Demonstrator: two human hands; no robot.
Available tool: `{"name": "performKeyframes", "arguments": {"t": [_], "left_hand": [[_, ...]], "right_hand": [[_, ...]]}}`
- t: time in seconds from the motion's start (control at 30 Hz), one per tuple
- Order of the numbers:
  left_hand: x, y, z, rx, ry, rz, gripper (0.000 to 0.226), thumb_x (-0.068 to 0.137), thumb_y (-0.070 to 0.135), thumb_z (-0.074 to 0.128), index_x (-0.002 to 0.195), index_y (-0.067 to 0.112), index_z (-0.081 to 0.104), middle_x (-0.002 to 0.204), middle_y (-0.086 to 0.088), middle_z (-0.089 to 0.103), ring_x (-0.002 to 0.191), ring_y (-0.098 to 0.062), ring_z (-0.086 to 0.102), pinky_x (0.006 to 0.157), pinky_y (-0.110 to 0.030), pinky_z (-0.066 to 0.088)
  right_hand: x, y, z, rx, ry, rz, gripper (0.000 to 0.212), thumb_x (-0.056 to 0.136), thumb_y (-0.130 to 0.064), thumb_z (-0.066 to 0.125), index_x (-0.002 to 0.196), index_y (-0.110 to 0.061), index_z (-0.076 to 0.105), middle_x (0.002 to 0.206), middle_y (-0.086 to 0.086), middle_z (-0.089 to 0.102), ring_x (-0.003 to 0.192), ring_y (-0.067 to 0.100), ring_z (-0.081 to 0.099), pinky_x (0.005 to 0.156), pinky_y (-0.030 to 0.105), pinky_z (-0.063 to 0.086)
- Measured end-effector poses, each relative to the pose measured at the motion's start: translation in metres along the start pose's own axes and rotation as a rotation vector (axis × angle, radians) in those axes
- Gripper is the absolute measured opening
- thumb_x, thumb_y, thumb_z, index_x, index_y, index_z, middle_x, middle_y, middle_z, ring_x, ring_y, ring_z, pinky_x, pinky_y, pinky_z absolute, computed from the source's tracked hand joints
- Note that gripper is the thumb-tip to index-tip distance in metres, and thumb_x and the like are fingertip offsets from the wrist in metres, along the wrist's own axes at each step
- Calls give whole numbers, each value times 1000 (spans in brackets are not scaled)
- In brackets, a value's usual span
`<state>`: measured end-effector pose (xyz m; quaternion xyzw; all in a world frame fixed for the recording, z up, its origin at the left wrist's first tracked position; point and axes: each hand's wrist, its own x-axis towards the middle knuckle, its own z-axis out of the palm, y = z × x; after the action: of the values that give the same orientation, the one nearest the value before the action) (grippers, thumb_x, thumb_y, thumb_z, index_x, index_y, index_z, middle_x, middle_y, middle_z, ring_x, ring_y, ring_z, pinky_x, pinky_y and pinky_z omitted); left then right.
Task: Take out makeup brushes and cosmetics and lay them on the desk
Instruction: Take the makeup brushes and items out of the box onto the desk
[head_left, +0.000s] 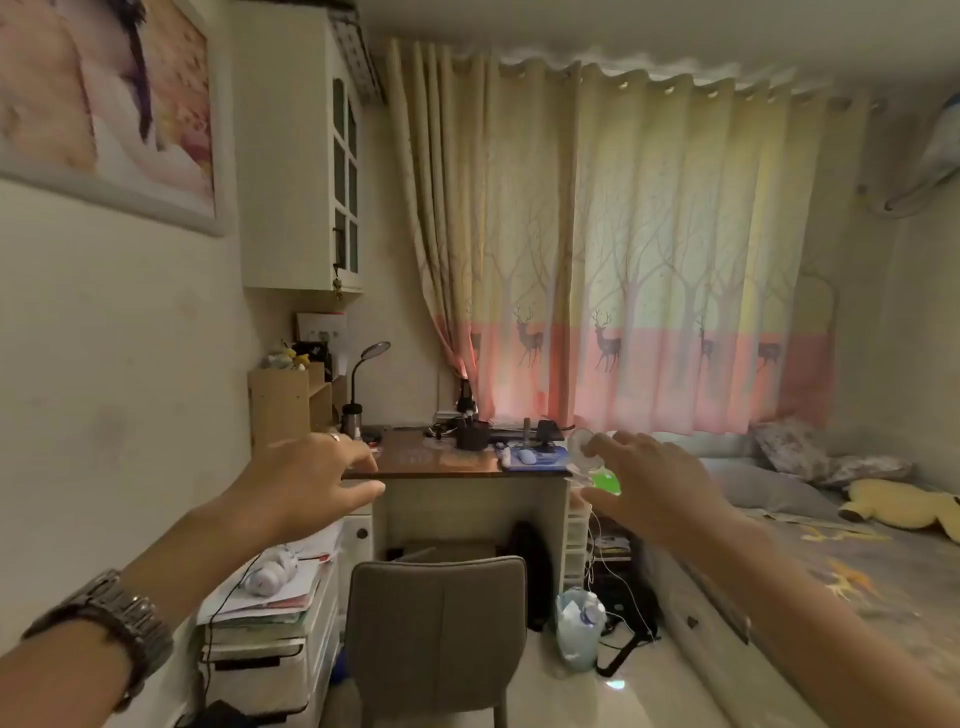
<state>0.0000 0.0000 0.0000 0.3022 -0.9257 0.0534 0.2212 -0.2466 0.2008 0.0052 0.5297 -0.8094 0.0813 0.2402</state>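
Observation:
The brown desk (415, 470) stands ahead of me under the curtained window. On it sit a dark holder (471, 435) and a blue mouse pad with a white mouse (527, 456). No brushes or cosmetics can be made out at this distance. My left hand (306, 480), with a ring and a metal watch on the wrist, is stretched out in the air with relaxed fingers and holds nothing. Toward the desk's right corner my right hand (644, 486) is stretched out with spread fingers, in front of a small clear round fan (581, 448). It holds nothing.
A grey chair (436, 623) is pushed in at the desk. A white low cabinet (317, 639) on the left carries books and headphones. A bin (579, 631) and cables lie right of the chair, and the bed (857, 571) fills the right side. A desk lamp (361, 382) stands at the back left.

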Motion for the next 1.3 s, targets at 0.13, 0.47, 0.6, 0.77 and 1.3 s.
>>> {"name": "performKeyframes", "arguments": {"t": [0.13,0.47,0.6,0.77,1.3], "left_hand": [[48,-16,28,29,-33,32,31,88,52,49,110,33,59,111,9,63,88,-4,53,58,-16,33],[226,-107,81,-32,-35,145,36,87,54,48,112,30,59,107,9,63,91,-9,58,80,-33,52],[270,-122,101,-71,-58,185,35,87,53,49,112,31,60,107,9,63,90,-8,57,77,-29,51],[303,-126,136,-79,-98,218,37,87,55,49,114,32,58,111,8,63,93,-9,57,79,-30,51],[445,-42,235,-36,-84,316,34,86,54,49,110,33,60,117,8,64,100,-13,58,81,-32,49]], "right_hand": [[42,1,31,41,23,17,42,87,-47,54,123,-26,49,120,-2,61,108,19,56,89,34,45],[211,2,105,-3,43,122,44,88,-44,55,126,-26,46,122,-3,61,107,16,57,88,30,46],[248,2,128,-25,26,169,44,87,-44,55,126,-24,47,123,-1,60,109,18,57,89,32,48],[272,14,154,-47,6,192,42,87,-43,54,124,-25,49,120,-2,61,108,18,57,84,31,45],[338,149,245,-60,13,226,43,88,-41,55,126,-23,48,123,0,60,109,22,57,86,34,45]]}}
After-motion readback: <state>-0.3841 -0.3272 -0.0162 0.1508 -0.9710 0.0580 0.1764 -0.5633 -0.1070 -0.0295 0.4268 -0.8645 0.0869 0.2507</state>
